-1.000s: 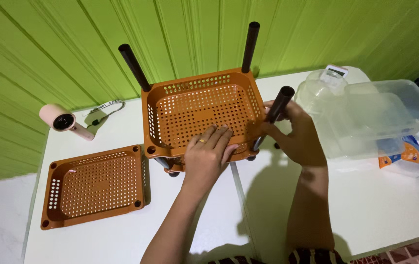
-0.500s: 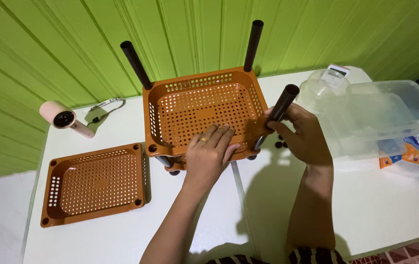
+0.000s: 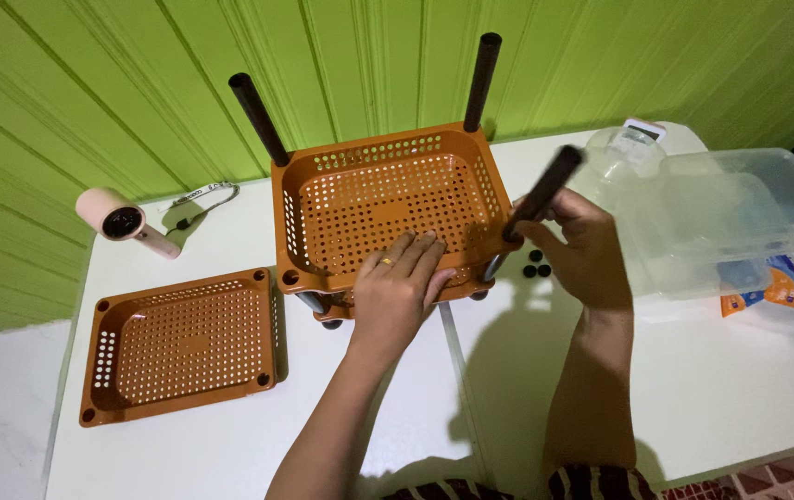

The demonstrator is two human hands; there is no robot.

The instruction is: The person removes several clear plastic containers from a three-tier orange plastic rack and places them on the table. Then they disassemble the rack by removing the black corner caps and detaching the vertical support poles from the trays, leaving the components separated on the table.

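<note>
An orange perforated basket shelf (image 3: 388, 199) stands on the white table (image 3: 230, 444) with two black tubes (image 3: 258, 118) upright in its far corners. My left hand (image 3: 399, 289) lies flat on the basket's near edge, a ring on one finger. My right hand (image 3: 582, 248) grips a third black tube (image 3: 542, 193), tilted to the right, its lower end at the basket's near right corner. Small black caps (image 3: 536, 264) lie on the table beside that hand.
A second orange shelf (image 3: 184, 344) lies flat at the left. A pink hair dryer (image 3: 124, 222) with its cord sits near the green wall. Clear plastic containers (image 3: 721, 218) and a packet (image 3: 777, 292) fill the right side.
My right hand has tipped the black tube further to the right and shifted slightly right. The black caps under it have come into view. My left hand has stayed put.
</note>
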